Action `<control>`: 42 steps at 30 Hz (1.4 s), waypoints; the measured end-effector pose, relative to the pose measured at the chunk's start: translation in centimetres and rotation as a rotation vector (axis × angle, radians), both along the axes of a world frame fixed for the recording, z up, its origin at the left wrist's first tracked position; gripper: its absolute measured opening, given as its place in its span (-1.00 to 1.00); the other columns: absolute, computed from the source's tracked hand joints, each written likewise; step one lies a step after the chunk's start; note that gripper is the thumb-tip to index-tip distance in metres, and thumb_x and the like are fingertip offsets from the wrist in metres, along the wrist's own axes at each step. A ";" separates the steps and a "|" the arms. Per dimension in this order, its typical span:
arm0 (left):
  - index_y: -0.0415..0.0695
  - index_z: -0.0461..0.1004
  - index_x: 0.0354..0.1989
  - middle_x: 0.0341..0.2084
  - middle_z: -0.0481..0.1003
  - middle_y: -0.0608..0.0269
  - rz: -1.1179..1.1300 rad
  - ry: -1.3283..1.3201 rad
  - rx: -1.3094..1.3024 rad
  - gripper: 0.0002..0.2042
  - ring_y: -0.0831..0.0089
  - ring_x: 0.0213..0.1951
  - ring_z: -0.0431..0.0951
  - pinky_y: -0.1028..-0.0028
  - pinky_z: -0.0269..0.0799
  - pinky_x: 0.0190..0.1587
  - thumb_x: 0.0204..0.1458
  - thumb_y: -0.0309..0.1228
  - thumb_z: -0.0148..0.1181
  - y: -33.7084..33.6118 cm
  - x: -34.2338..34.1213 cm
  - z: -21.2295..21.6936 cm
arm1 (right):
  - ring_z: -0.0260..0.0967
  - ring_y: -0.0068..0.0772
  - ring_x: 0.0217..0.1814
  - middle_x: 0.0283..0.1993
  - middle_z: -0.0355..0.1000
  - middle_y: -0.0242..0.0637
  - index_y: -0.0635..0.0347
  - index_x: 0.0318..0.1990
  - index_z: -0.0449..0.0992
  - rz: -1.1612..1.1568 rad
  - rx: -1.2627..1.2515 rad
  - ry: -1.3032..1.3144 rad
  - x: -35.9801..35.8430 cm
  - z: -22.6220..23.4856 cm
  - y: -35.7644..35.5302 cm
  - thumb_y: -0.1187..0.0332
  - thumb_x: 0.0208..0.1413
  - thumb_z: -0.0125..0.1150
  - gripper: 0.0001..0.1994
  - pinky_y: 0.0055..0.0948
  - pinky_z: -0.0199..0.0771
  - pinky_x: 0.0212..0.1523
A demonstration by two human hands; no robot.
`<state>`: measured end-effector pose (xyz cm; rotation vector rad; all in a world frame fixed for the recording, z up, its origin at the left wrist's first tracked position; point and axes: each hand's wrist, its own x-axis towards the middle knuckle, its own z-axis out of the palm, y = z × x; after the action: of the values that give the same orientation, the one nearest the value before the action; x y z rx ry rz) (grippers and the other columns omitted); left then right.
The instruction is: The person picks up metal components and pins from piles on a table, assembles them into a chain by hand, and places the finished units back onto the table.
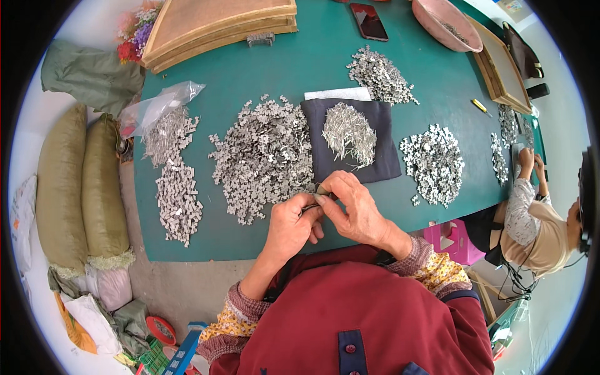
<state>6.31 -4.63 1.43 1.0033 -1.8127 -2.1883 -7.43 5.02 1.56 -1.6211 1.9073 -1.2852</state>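
Observation:
My left hand (289, 226) and my right hand (357, 211) meet in front of my chest, over the near edge of the table. Between the left thumb and fingers a small dark metal piece (309, 207) shows in part. The right thumb and forefinger pinch close against it; whatever lies between them is too small to name. Just beyond the hands, a heap of thin silver pins (350, 134) rests on a dark folded cloth (386, 164). To its left spreads a large pile of small grey metal pieces (262, 159), and to its right a smaller pile of similar pieces (433, 165).
The green table (212, 250) also bears a plastic bag (164, 107), stacked wooden trays (219, 31), a phone (369, 22), a pink bowl (437, 25) and a yellow-handled screwdriver (480, 106). A co-worker (531, 212) sits at the right. Full sacks (62, 187) stand at the left.

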 end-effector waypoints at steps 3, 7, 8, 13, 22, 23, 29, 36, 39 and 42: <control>-0.33 0.48 -0.33 -0.60 0.53 0.20 -0.002 -0.010 0.006 -0.92 0.51 -0.62 0.55 0.55 0.44 -0.65 0.14 -0.60 0.06 0.0 -0.1 0.0 | 0.32 -0.11 -0.28 -0.36 0.35 -0.20 0.24 -0.29 0.39 0.008 0.010 0.016 -0.1 -0.1 0.1 0.47 0.05 0.19 -0.88 -0.22 0.26 -0.23; -0.33 0.47 -0.35 -0.61 0.52 0.17 -0.011 -0.031 0.008 -0.92 0.50 -0.63 0.55 0.55 0.44 -0.65 0.13 -0.61 0.05 -0.1 -0.3 0.0 | 0.31 -0.12 -0.28 -0.34 0.35 -0.20 0.24 -0.29 0.40 0.008 0.017 0.047 -0.2 -0.3 0.0 0.47 0.04 0.19 -0.88 -0.23 0.25 -0.23; -0.33 0.47 -0.35 -0.61 0.52 0.17 -0.012 -0.034 0.010 -0.92 0.50 -0.63 0.55 0.55 0.44 -0.65 0.13 -0.61 0.05 -0.1 -0.3 -0.1 | 0.31 -0.12 -0.28 -0.34 0.35 -0.20 0.25 -0.29 0.40 0.010 0.010 0.054 -0.2 -0.4 0.0 0.47 0.04 0.19 -0.88 -0.23 0.25 -0.24; -0.33 0.45 -0.37 -0.63 0.51 0.18 -0.029 -0.055 0.008 -0.92 0.49 -0.64 0.55 0.54 0.44 -0.66 0.13 -0.63 0.03 -0.1 -0.3 -0.5 | 0.28 -0.14 -0.29 -0.36 0.32 -0.20 0.27 -0.28 0.41 0.027 -0.014 0.130 -0.2 -0.3 0.0 0.49 0.02 0.19 -0.88 -0.22 0.23 -0.24; -0.33 0.44 -0.28 -0.64 0.52 0.17 -0.028 0.007 -0.031 -0.93 0.51 -0.67 0.53 0.54 0.43 -0.66 0.10 -0.65 0.03 -0.1 0.0 -0.7 | 0.28 -0.19 -0.23 -0.23 0.34 -0.22 0.25 -0.21 0.43 0.133 -0.008 0.464 0.1 0.7 0.7 0.48 -0.16 0.22 -0.72 -0.24 0.23 -0.18; -0.33 0.44 -0.28 -0.64 0.52 0.17 -0.026 0.009 -0.034 -0.93 0.51 -0.67 0.53 0.54 0.43 -0.66 0.10 -0.65 0.03 -0.1 0.0 -0.7 | 0.27 -0.20 -0.19 -0.21 0.33 -0.21 0.25 -0.20 0.42 0.167 0.000 0.540 0.1 1.0 0.8 0.42 -0.19 0.21 -0.69 -0.24 0.21 -0.14; -0.26 0.27 0.09 -0.49 0.53 0.15 -0.049 0.119 -0.025 -0.65 0.51 -0.60 0.54 0.54 0.45 -0.61 0.10 -0.67 0.04 0.3 0.6 -0.1 | 0.31 -0.18 -0.11 -0.13 0.36 -0.21 0.21 -0.12 0.45 0.170 -0.009 0.416 0.2 1.9 2.0 0.51 -0.13 0.19 -0.68 -0.22 0.24 -0.09; -0.21 0.08 0.27 -0.40 0.51 0.08 -0.091 0.227 0.132 -0.51 0.45 -0.53 0.57 0.52 0.49 -0.57 0.16 -0.64 0.01 0.5 1.2 1.3 | 0.33 -0.08 -0.24 -0.23 0.37 -0.14 0.23 -0.04 0.45 0.067 0.036 -0.087 0.6 1.3 3.5 0.52 0.08 0.16 -0.74 -0.22 0.34 -0.18; -0.20 0.01 0.31 -0.34 0.50 0.04 -0.135 0.279 0.181 -0.47 0.42 -0.50 0.58 0.50 0.53 -0.54 0.17 -0.66 -0.03 0.8 1.5 1.6 | 0.34 -0.10 -0.24 -0.28 0.36 -0.17 0.20 0.04 0.45 0.100 0.022 -0.139 1.0 1.3 3.8 0.52 0.05 0.18 -0.65 -0.23 0.36 -0.21; -0.19 -0.04 0.33 -0.32 0.49 0.01 -0.175 0.299 0.235 -0.45 0.37 -0.48 0.60 0.48 0.56 -0.51 0.18 -0.66 -0.06 1.0 1.7 2.1 | 0.33 -0.11 -0.25 -0.32 0.35 -0.20 0.16 0.08 0.48 0.143 -0.001 -0.099 0.7 1.4 4.3 0.52 0.05 0.19 -0.61 -0.24 0.37 -0.24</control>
<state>7.99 -3.67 3.55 0.5260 -1.5891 -2.5392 -6.68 9.29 2.98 -1.6298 1.7005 -1.2830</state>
